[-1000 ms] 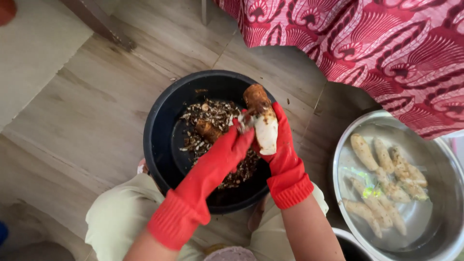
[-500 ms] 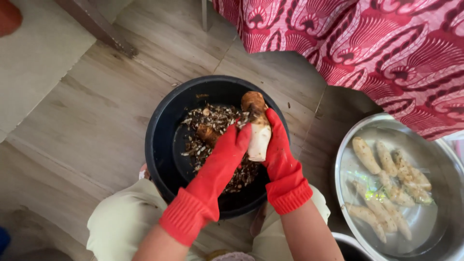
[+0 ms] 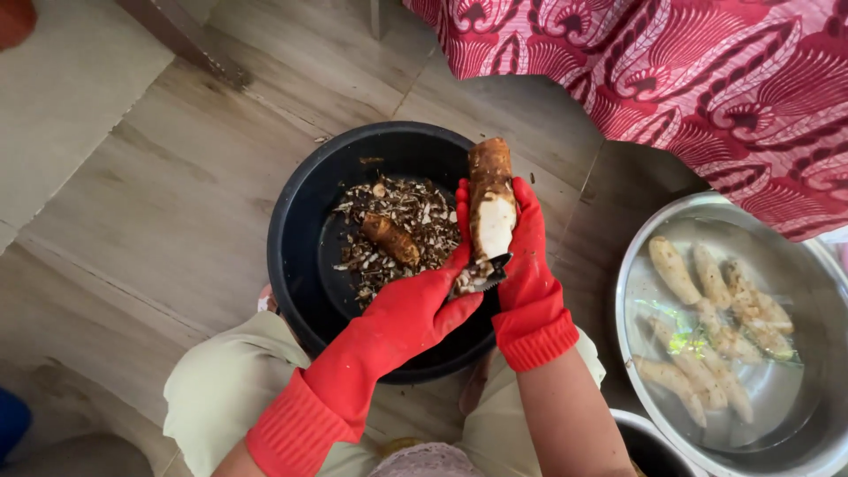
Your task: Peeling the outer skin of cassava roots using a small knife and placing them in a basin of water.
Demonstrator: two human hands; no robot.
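Both my hands wear red rubber gloves over a black basin (image 3: 291,221). My right hand (image 3: 530,265) grips a brown root (image 3: 490,199) and holds it upright; its middle is peeled white, its top still has brown skin. My left hand (image 3: 415,309) is closed on a small dark peeler (image 3: 484,276), whose blade is at the root's lower end. Brown peelings (image 3: 415,208) and one unpeeled root (image 3: 389,238) lie in the basin.
A metal bowl (image 3: 627,291) at the right holds several peeled pale roots (image 3: 707,309) in water. A red patterned cloth (image 3: 707,79) hangs at the top right. A dark container's rim (image 3: 649,446) shows at the bottom. The floor is wood-look planks.
My left hand has drawn the peeler down from the root's middle to its lower end. More white flesh shows on the root, which now stands more upright.
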